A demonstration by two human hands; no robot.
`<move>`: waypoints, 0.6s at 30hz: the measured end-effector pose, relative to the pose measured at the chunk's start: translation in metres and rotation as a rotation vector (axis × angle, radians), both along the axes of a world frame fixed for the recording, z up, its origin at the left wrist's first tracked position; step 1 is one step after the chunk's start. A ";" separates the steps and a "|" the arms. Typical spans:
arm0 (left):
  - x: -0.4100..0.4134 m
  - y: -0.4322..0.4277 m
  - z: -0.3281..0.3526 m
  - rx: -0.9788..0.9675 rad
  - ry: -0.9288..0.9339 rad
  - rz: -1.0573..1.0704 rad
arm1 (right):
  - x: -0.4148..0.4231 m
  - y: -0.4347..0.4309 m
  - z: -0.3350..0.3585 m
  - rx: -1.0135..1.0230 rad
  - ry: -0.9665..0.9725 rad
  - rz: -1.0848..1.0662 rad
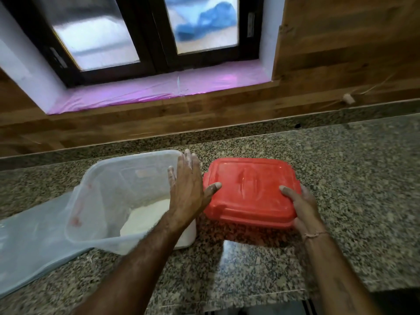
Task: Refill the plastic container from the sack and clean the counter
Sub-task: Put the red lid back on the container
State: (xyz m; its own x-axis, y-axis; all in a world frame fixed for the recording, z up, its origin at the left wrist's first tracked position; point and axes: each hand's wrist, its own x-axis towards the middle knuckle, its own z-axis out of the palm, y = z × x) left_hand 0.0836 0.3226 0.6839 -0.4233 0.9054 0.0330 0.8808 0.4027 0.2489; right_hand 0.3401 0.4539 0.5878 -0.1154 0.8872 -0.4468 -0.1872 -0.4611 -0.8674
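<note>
Hands point(304, 208) on smudged red lid point(250, 189)

**Desk:** What fills twelve o'clock?

**Photographer:** A dark-framed window point(156, 42) with two frosted panes, both closed. Pink film point(159, 89) covers the sill beneath it.

**Desk:** And the blue at one o'clock?

**Photographer:** A blue shape point(204, 21) behind the right pane, too blurred to name.

**Desk:** The surround?

**Photographer:** Wood panelling point(341, 42) runs from nine to three o'clock. A small pale peg point(348, 98) on a cord lies against it at two o'clock.
</note>
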 end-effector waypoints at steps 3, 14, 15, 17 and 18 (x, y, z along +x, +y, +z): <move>-0.001 0.000 0.005 0.020 -0.088 0.006 | 0.014 0.007 0.026 0.010 0.082 -0.020; -0.094 -0.079 0.073 0.707 -0.948 0.221 | -0.098 -0.059 0.152 0.296 0.176 0.255; -0.112 -0.093 0.067 0.725 -0.942 0.270 | -0.117 -0.071 0.156 0.321 0.138 0.263; -0.146 -0.126 0.055 0.724 -0.919 0.364 | -0.155 -0.094 0.156 0.391 0.026 0.280; -0.162 -0.140 0.047 0.700 -0.905 0.412 | -0.172 -0.105 0.155 0.424 -0.026 0.293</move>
State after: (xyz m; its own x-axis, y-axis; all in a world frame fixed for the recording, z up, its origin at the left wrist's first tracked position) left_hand -0.0787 0.1829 0.7310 -0.7982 0.6024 0.0048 0.1143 0.1436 0.9830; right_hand 0.1681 0.3487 0.7426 -0.3797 0.9231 -0.0608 -0.0787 -0.0977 -0.9921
